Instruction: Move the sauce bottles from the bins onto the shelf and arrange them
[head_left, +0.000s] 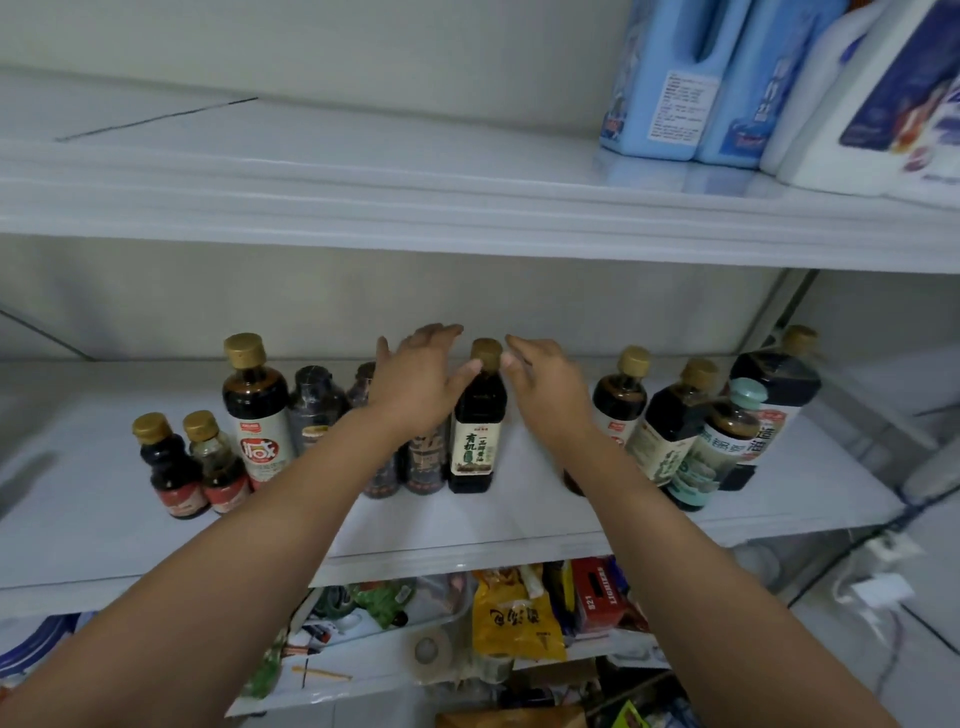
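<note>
Both your hands are up at the middle shelf (519, 525), flanking one dark sauce bottle (477, 421) with a gold cap and a pale label. Your left hand (418, 382) sits just left of its neck, fingers loosely spread and reaching past the cap, thumb tip close to the bottle's shoulder. Your right hand (545, 384) mirrors it on the other side, fingers extended and slightly apart, thumb near the cap (whether either thumb actually touches the glass, you cannot tell from here). Neither hand is closed around the bottle, which stands upright on the shelf.

To its left stand more bottles in a row: two small red-labelled bottles (195, 467), a taller white-labelled bottle (257, 410), and several dark ones partly hidden behind your left forearm. To the right, a cluster of gold-capped bottles (675, 421) and a teal-capped bottle (719, 447) stand close together. Blue and white detergent jugs (727, 88) occupy the upper shelf.
</note>
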